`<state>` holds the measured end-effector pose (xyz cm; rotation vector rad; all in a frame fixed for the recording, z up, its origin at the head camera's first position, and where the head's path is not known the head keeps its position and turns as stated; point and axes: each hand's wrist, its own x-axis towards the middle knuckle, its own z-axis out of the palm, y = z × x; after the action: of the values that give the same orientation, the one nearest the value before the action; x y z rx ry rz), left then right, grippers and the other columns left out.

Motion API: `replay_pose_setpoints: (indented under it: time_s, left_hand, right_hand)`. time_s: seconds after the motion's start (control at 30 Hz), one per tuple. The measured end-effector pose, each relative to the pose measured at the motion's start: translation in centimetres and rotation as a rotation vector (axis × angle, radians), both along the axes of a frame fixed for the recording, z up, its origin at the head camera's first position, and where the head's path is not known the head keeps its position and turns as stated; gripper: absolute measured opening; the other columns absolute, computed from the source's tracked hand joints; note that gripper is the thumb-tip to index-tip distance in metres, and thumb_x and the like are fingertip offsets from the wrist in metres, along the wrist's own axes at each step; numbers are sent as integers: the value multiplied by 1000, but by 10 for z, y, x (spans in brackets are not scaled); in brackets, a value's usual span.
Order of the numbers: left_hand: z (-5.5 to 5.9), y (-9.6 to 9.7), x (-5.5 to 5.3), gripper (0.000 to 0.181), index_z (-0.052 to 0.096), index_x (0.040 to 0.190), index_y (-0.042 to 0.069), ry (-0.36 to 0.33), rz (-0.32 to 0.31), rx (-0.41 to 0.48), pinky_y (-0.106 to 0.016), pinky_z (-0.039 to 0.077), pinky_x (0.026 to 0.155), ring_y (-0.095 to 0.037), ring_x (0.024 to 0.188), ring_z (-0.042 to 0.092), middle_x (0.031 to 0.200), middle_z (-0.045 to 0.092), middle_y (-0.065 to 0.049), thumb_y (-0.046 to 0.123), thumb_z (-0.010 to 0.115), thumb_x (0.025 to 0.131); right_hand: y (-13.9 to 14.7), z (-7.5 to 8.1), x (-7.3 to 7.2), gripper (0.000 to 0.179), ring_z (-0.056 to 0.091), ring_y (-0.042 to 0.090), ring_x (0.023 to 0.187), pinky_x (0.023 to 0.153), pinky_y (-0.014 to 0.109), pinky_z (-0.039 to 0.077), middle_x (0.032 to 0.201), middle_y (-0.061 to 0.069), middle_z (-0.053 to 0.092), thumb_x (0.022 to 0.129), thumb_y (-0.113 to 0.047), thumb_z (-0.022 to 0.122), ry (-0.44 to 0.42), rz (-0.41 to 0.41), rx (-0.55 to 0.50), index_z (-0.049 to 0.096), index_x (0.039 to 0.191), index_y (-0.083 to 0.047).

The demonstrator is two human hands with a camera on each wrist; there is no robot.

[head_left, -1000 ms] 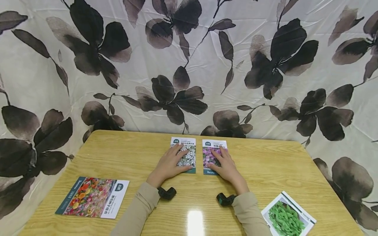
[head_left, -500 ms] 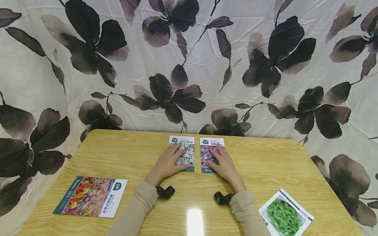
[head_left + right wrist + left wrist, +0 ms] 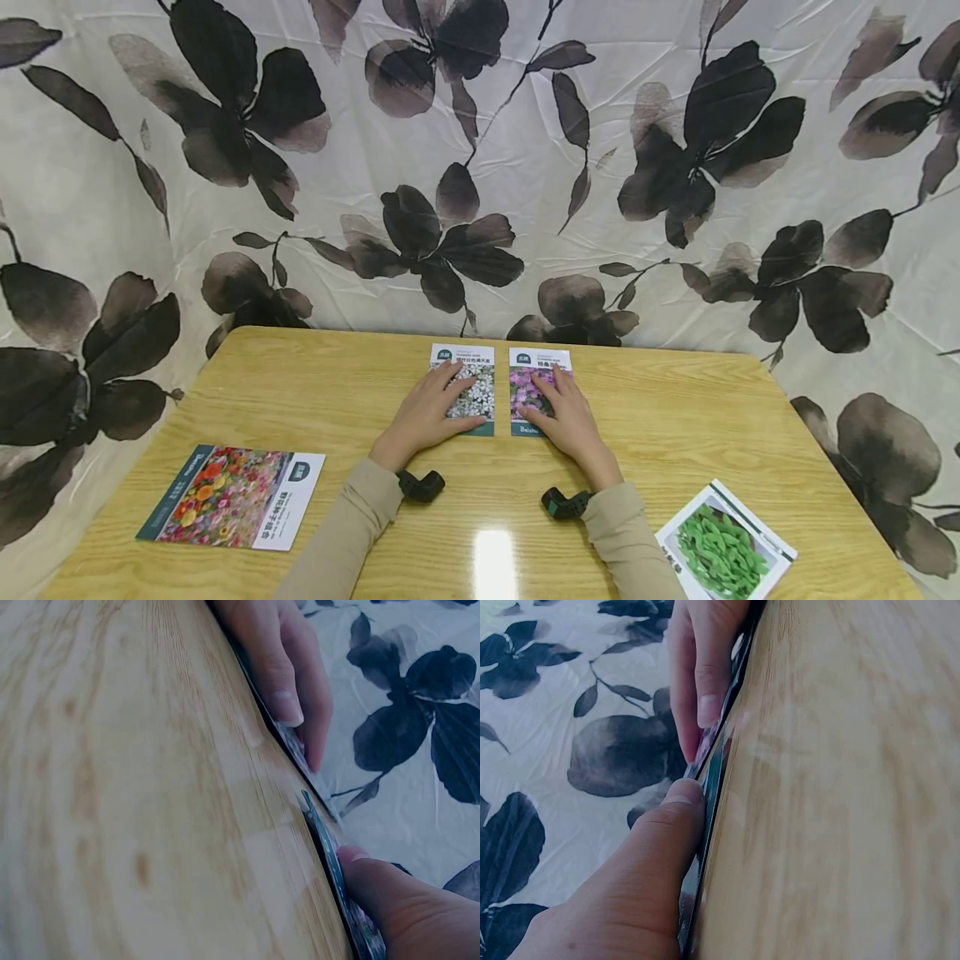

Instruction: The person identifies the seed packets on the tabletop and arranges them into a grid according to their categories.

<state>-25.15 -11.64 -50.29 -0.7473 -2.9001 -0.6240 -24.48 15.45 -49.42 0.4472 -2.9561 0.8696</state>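
Observation:
Two seed packets lie flat and side by side near the table's far edge, a narrow gap between them. My left hand (image 3: 427,410) rests with spread fingers on the white-flowered seed packet (image 3: 480,393), covering its left part. On the purple-flowered seed packet (image 3: 522,390) rests my right hand (image 3: 572,417), fingers likewise spread, hiding its right part. In the left wrist view the left thumb (image 3: 656,855) touches its packet's edge at the tabletop. The right thumb (image 3: 390,892) presses on its own packet in the right wrist view.
A larger seed packet with mixed flowers (image 3: 228,498) lies sideways at the table's left. At the front right lies a tilted packet picturing green leaves (image 3: 722,550). Behind the wooden table (image 3: 675,417) hangs a floral cloth (image 3: 570,167).
Both hands stay on their packets and the packets keep their places. Only the head view has shifted slightly.

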Motion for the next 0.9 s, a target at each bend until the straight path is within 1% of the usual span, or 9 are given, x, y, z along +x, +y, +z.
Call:
replay_pose_setpoints:
  time_s: [0.27,0.4,0.57,0.73,0.9]
  left_hand:
    - [1,1,0,77,48,148,14,5,-3,9,-51,16,119,-35,149,20,160,29,-15,64,60,90]
    - [0,1,-1,78,48,149,15,1,-1,1,-51,16,119,-34,149,19,160,28,-15,65,58,90]
    - [-1,0,-1,78,47,149,16,0,-1,-3,-50,16,119,-34,149,18,160,28,-14,66,57,90]
    - [-1,-1,-1,78,49,148,15,18,-4,11,-51,17,119,-35,149,19,160,29,-14,65,59,90]
    - [-2,0,-1,77,49,148,15,19,-9,19,-52,17,119,-35,149,19,160,29,-14,65,59,90]
  right_hand:
    - [2,-4,-2,67,15,44,148,113,65,19,160,23,22,93,-43,66,36,7,-2,47,150,-13]
    - [2,-5,-3,67,16,45,147,111,66,21,160,23,24,92,-43,66,44,6,-9,48,149,-13]
    - [3,-4,-2,67,16,45,147,111,66,19,160,22,23,92,-44,66,38,12,-18,48,149,-14]
    - [2,-3,-2,67,17,44,147,111,66,20,160,22,24,91,-44,67,42,8,-20,48,149,-15]
    - [1,-3,-2,67,16,44,147,111,65,20,160,21,24,92,-45,67,25,-2,-14,48,149,-16]
